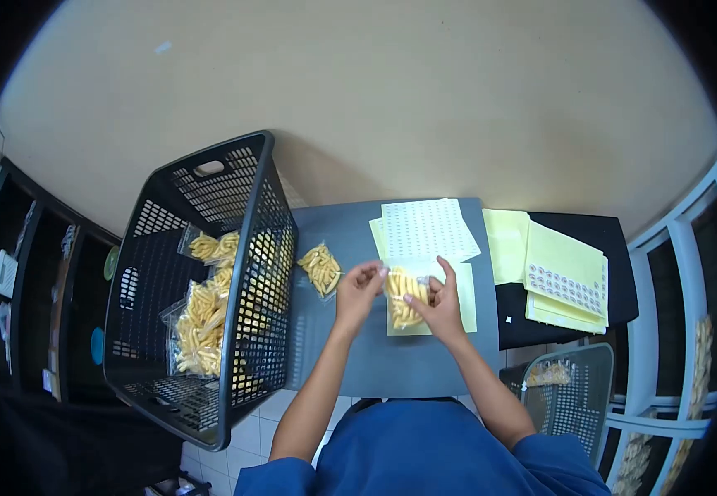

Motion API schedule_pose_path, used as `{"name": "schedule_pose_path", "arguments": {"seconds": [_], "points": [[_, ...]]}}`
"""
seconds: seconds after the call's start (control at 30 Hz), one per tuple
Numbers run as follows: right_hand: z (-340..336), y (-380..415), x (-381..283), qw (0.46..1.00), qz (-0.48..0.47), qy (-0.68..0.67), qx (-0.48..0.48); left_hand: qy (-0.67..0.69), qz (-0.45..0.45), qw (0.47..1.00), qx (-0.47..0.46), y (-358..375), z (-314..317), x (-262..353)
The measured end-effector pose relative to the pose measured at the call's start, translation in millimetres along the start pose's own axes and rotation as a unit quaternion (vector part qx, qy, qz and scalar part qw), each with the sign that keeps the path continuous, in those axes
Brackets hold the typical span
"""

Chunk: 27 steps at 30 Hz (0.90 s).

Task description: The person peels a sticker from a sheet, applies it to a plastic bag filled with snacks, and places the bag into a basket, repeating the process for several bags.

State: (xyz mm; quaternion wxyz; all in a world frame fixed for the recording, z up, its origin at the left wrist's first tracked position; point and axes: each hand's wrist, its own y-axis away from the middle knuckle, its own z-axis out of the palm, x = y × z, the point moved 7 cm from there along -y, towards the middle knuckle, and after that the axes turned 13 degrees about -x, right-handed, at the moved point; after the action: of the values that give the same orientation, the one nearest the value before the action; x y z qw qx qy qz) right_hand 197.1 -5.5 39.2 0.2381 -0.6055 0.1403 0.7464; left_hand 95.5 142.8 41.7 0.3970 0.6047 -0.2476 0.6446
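Note:
A clear plastic bag of pale yellow snack sticks (pixel 406 302) is held above the grey table (pixel 325 347). My right hand (pixel 443 307) grips its right side, with the thumb across the front. My left hand (pixel 360 294) is closed in a pinch at the bag's upper left corner; whether a small label is also between those fingertips cannot be made out. Under and behind the bag lie a white sheet of small printed labels (pixel 426 230) and yellow backing paper (pixel 461 307). A second bag of snack sticks (pixel 320 269) lies on the table, left of my left hand.
A large dark plastic basket (pixel 247 240), tipped toward me, stands at the left with several filled bags (pixel 201 326). On the right, a black surface (pixel 619 289) carries yellow label sheets (pixel 569 269). Below it stands a smaller basket (pixel 586 405) containing a bag (pixel 549 374). A wall rises behind.

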Motion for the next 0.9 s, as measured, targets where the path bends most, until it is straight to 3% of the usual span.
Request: {"name": "schedule_pose_path", "arguments": {"seconds": [0.1, 0.2, 0.3, 0.4, 0.53, 0.9], "points": [[2.0, 30.4, 5.1, 0.999, -0.007, 0.039, -0.007, 0.013, -0.043, 0.999, -0.02, 26.6, -1.8, -24.6], [-8.0, 52.2, 24.0, 0.994, 0.057, 0.088, -0.004, -0.019, -0.035, 0.995, -0.089, 58.6, -0.1, -36.4], [5.6, 66.8, 9.8, 0.985, 0.14, 0.098, -0.036, 0.038, -0.025, 0.993, -0.106, 82.2, 3.2, -43.1], [3.8, 73.6, 9.2, 0.975, 0.161, 0.143, -0.048, 0.029, -0.056, 0.992, -0.114, 90.6, 2.2, -47.2], [17.9, 68.2, -13.4, 0.968, 0.125, 0.203, -0.079, 0.002, -0.018, 0.993, -0.119, 92.0, 7.1, -44.8], [38.3, 67.2, -17.3, 0.944, 0.174, 0.225, -0.164, -0.093, 0.111, 0.985, -0.09, 113.7, 15.1, -25.9]]}}
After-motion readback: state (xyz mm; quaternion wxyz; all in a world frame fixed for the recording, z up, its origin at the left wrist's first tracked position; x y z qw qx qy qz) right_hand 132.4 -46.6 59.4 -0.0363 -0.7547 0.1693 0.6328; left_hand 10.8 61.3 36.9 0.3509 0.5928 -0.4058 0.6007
